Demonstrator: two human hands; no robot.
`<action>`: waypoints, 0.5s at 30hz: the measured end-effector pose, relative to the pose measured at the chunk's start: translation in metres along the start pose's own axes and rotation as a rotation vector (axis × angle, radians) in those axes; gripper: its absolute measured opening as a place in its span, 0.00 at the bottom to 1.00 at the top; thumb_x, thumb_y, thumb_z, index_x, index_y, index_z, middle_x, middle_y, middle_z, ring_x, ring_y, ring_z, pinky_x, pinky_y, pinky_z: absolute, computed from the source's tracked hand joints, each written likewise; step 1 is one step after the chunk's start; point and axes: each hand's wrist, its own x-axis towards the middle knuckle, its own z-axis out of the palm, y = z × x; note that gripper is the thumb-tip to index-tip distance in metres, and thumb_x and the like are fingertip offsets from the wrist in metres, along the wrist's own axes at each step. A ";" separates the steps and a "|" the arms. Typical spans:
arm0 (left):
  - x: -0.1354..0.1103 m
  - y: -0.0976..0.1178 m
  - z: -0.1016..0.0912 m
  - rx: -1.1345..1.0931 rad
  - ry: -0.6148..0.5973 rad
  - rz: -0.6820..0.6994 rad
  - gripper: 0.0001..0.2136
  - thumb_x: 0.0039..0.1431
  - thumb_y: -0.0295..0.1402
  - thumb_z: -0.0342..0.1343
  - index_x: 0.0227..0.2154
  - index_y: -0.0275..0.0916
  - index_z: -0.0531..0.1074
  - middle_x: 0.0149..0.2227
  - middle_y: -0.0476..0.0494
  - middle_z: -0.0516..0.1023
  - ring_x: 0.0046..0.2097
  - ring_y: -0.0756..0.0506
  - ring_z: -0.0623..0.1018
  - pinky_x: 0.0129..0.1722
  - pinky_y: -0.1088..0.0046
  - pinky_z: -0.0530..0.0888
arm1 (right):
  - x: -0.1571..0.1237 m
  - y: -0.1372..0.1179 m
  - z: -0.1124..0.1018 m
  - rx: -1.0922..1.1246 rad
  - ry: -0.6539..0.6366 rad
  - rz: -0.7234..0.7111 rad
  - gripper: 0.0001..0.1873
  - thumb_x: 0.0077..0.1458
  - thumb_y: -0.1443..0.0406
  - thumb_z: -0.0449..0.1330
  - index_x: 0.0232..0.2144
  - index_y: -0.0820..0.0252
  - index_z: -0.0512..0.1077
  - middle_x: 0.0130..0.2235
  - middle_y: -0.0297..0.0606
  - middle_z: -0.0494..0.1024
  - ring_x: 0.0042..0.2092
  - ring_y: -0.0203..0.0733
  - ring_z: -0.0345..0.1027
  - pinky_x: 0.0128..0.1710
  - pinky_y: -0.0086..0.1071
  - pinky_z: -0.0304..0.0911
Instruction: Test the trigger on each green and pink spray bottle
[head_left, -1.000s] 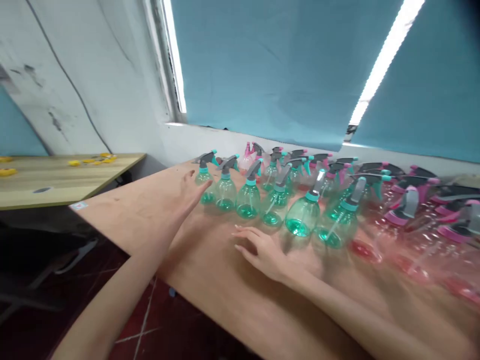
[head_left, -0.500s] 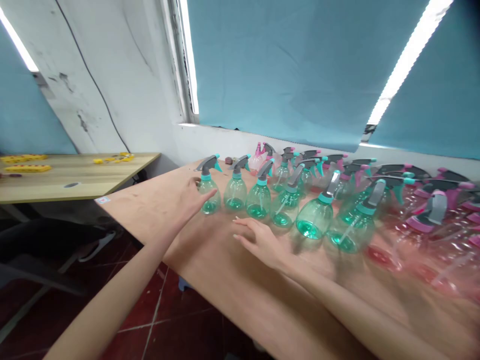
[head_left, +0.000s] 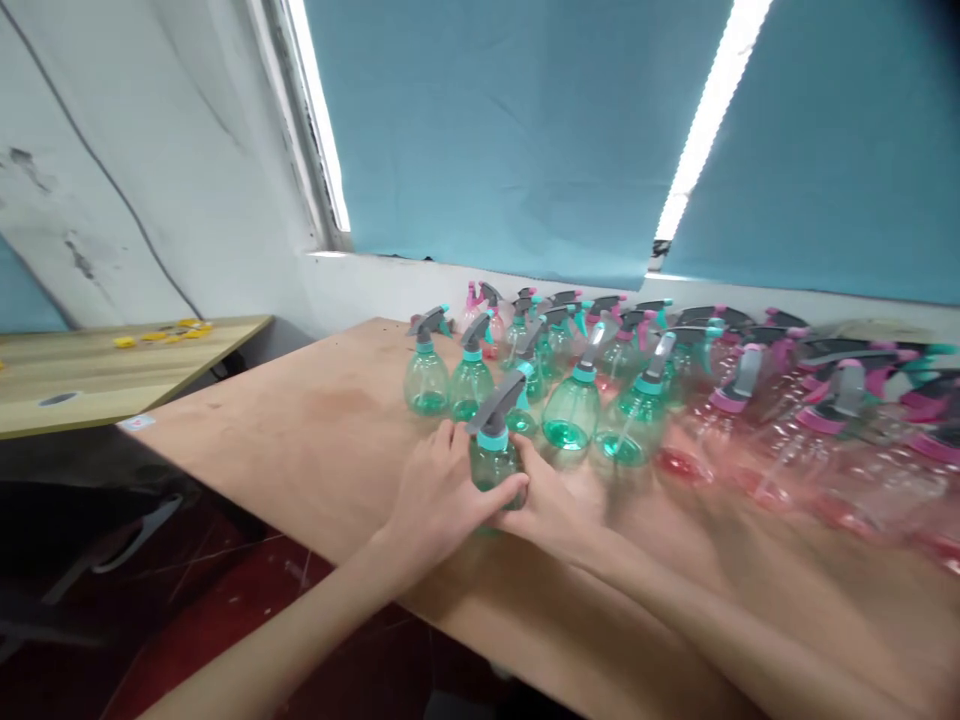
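Note:
Between my two hands, at the table's front side, stands a clear green spray bottle (head_left: 495,465) with a grey trigger head and a turquoise collar. My left hand (head_left: 439,490) wraps its left side, the thumb across the front. From the right my right hand (head_left: 551,505) closes round the same bottle, its fingers partly hidden behind the left thumb. The bottle's base is mostly covered by the hands. Just beyond it a row of green spray bottles begins, with one green bottle (head_left: 427,378) at its left end and another green bottle (head_left: 571,410) behind my right hand.
Pink spray bottles (head_left: 817,440) crowd the right of the brown table (head_left: 300,430), with more bottles in rows behind. Blue cloth (head_left: 487,130) covers the window above. At the left, a second table (head_left: 97,375) holds yellow pieces (head_left: 169,333).
My left hand has brought the green bottle from the row's left end towards me. My right hand has moved in and closed on it too. The view has turned right.

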 end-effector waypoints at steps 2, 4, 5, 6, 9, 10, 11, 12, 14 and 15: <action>0.001 0.020 0.004 0.009 -0.030 0.002 0.26 0.51 0.54 0.59 0.45 0.38 0.73 0.40 0.36 0.74 0.42 0.32 0.75 0.43 0.54 0.71 | -0.013 -0.001 -0.016 -0.020 0.043 -0.008 0.42 0.46 0.63 0.67 0.61 0.56 0.55 0.57 0.47 0.70 0.57 0.56 0.67 0.54 0.48 0.66; 0.003 0.036 0.005 -0.046 -0.075 0.025 0.26 0.52 0.55 0.58 0.46 0.39 0.73 0.40 0.36 0.74 0.42 0.32 0.75 0.42 0.54 0.71 | -0.027 -0.001 -0.034 -0.061 0.064 -0.019 0.39 0.47 0.62 0.67 0.60 0.52 0.58 0.55 0.44 0.72 0.55 0.57 0.68 0.51 0.48 0.68; 0.004 0.042 0.007 -0.088 -0.115 0.038 0.26 0.53 0.56 0.58 0.46 0.40 0.74 0.41 0.36 0.75 0.43 0.32 0.76 0.42 0.54 0.71 | -0.033 -0.001 -0.043 -0.088 0.067 -0.010 0.37 0.48 0.61 0.67 0.59 0.49 0.59 0.55 0.42 0.72 0.55 0.57 0.68 0.50 0.48 0.68; 0.006 0.048 0.008 -0.136 -0.161 0.051 0.25 0.53 0.56 0.57 0.46 0.41 0.73 0.41 0.37 0.75 0.44 0.32 0.75 0.42 0.54 0.71 | -0.040 -0.001 -0.052 -0.115 0.065 0.011 0.37 0.49 0.59 0.67 0.59 0.48 0.59 0.54 0.41 0.73 0.55 0.58 0.68 0.49 0.48 0.69; 0.015 0.064 0.015 -0.312 -0.280 0.061 0.23 0.55 0.54 0.56 0.46 0.42 0.72 0.44 0.39 0.76 0.47 0.33 0.75 0.45 0.54 0.71 | -0.057 -0.002 -0.077 -0.158 0.026 0.069 0.43 0.46 0.54 0.70 0.61 0.48 0.58 0.53 0.42 0.74 0.52 0.59 0.70 0.47 0.48 0.70; 0.019 0.070 0.017 -0.386 -0.302 0.065 0.23 0.54 0.53 0.58 0.47 0.43 0.70 0.45 0.40 0.76 0.47 0.33 0.75 0.45 0.55 0.71 | -0.062 -0.002 -0.084 -0.159 0.013 0.070 0.44 0.44 0.53 0.71 0.61 0.49 0.58 0.52 0.42 0.74 0.52 0.60 0.70 0.47 0.50 0.70; 0.024 0.076 0.020 -0.461 -0.325 0.076 0.24 0.53 0.51 0.59 0.49 0.43 0.69 0.46 0.40 0.76 0.47 0.34 0.75 0.46 0.55 0.71 | -0.066 -0.003 -0.090 -0.157 0.004 0.064 0.44 0.43 0.53 0.72 0.60 0.50 0.59 0.52 0.42 0.74 0.52 0.60 0.69 0.49 0.51 0.69; 0.029 0.083 0.023 -0.531 -0.348 0.095 0.25 0.53 0.49 0.61 0.51 0.43 0.67 0.47 0.41 0.75 0.47 0.35 0.75 0.46 0.56 0.72 | -0.070 -0.003 -0.096 -0.150 -0.002 0.055 0.43 0.42 0.53 0.72 0.58 0.50 0.61 0.52 0.42 0.73 0.53 0.60 0.68 0.52 0.52 0.67; 0.039 0.099 0.029 -0.639 -0.390 0.162 0.28 0.52 0.46 0.63 0.54 0.43 0.64 0.47 0.40 0.75 0.47 0.36 0.76 0.46 0.56 0.72 | -0.077 -0.003 -0.106 -0.119 -0.010 0.030 0.39 0.43 0.54 0.72 0.56 0.50 0.64 0.53 0.41 0.73 0.56 0.58 0.66 0.57 0.52 0.63; 0.044 0.107 0.032 -0.674 -0.405 0.204 0.28 0.52 0.44 0.63 0.54 0.42 0.63 0.47 0.40 0.75 0.47 0.36 0.76 0.47 0.56 0.73 | -0.080 -0.002 -0.111 -0.098 -0.016 0.015 0.38 0.44 0.55 0.72 0.56 0.50 0.64 0.54 0.41 0.71 0.58 0.58 0.64 0.58 0.51 0.61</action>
